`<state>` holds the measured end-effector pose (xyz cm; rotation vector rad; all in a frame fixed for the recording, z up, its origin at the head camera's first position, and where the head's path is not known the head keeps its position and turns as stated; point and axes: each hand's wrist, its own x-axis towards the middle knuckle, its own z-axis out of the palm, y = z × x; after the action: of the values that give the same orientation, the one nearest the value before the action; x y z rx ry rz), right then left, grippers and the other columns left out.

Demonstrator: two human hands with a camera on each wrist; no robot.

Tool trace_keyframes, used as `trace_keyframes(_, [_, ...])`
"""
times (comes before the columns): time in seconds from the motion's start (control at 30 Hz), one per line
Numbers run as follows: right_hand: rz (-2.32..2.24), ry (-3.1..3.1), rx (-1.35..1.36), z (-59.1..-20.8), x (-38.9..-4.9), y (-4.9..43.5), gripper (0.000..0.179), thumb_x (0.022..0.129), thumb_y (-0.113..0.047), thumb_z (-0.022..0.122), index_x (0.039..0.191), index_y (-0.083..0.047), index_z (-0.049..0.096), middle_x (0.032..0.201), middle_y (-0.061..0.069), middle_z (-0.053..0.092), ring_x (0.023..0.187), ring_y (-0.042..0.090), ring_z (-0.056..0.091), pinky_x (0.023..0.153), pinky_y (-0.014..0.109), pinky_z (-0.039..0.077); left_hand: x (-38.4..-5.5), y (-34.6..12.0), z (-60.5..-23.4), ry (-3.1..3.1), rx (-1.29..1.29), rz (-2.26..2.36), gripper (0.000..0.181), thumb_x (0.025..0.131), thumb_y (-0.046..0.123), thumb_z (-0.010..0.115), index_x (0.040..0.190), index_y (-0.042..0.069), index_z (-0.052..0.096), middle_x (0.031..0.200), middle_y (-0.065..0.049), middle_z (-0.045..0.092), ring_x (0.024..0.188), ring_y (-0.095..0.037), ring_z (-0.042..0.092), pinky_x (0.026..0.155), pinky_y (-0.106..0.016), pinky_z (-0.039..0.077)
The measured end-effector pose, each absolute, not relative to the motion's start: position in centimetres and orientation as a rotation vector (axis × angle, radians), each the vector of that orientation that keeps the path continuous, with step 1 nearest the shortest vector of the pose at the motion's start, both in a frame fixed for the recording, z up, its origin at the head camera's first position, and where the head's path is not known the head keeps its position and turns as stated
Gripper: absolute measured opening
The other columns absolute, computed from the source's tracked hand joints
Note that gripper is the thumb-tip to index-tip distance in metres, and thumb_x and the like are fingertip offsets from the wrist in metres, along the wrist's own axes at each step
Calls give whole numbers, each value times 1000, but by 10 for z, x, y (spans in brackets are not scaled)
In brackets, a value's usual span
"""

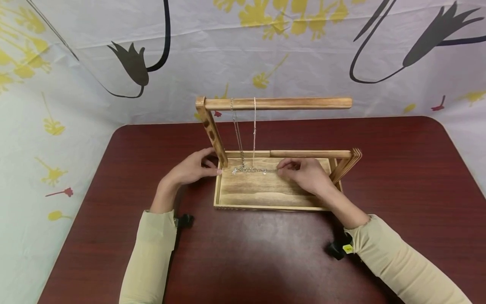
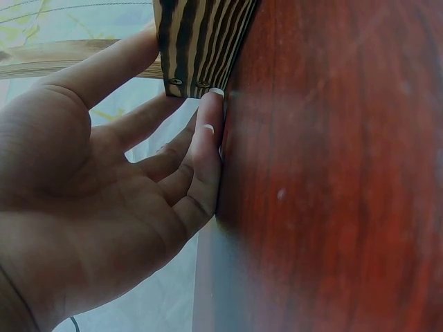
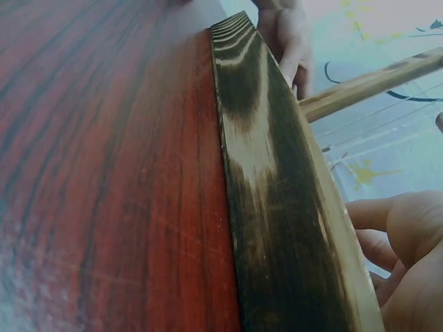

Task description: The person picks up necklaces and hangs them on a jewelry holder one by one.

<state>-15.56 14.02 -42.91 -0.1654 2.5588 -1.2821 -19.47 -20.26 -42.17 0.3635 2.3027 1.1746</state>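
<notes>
A wooden jewelry stand [image 1: 273, 198] with a shallow tray base sits on the table. My left hand [image 1: 190, 166] holds its left end, thumb at the tray rim and fingers by the back corner; the left wrist view shows fingertips [image 2: 216, 97] against the striped end wall. Over the tray, my right hand [image 1: 305, 173] pinches the end of a silver chain necklace [image 1: 252, 170], which stretches leftward. Another necklace [image 1: 254, 131] and a darker chain [image 1: 237, 131] hang from the upper bar [image 1: 284, 103]. The right wrist view hides the pinched chain behind the tray wall [image 3: 270, 173].
A lower bar [image 1: 303, 153] runs along the tray's back, borne by a short right post [image 1: 341, 169]. The tall left post [image 1: 212, 131] carries the upper bar, whose right end is free. Patterned cloth [image 1: 212, 33] hangs behind the dark red table [image 1: 265, 261].
</notes>
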Motion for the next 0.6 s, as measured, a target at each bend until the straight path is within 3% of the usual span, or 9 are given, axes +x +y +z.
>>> trace_keyframes(0.23, [-1298,2543,-151,-421,-152,141,14,91,-29,73,100,-19,77,94,-1,74,83,17,59,76,32,43,-195,-201,-421,2306,367,1167,79,93,21,73,156,5,28,143,-17,49,108,-28,63,84,-39,49])
trace_keyframes(0.4, [-1368,2565,-227,-412,-152,144,10,90,-20,75,98,-15,78,94,-2,75,89,16,61,82,29,41,-195,-201,-422,2300,356,1169,79,93,22,73,156,5,28,143,-16,49,108,-28,62,84,-38,49])
trace_keyframes(0.6, [-1345,2598,-275,-407,-150,146,11,89,-17,76,100,-16,78,95,-4,76,90,15,66,80,31,47,-195,-201,-420,2293,342,1171,78,93,21,72,156,6,29,143,-16,48,109,-29,61,86,-41,48])
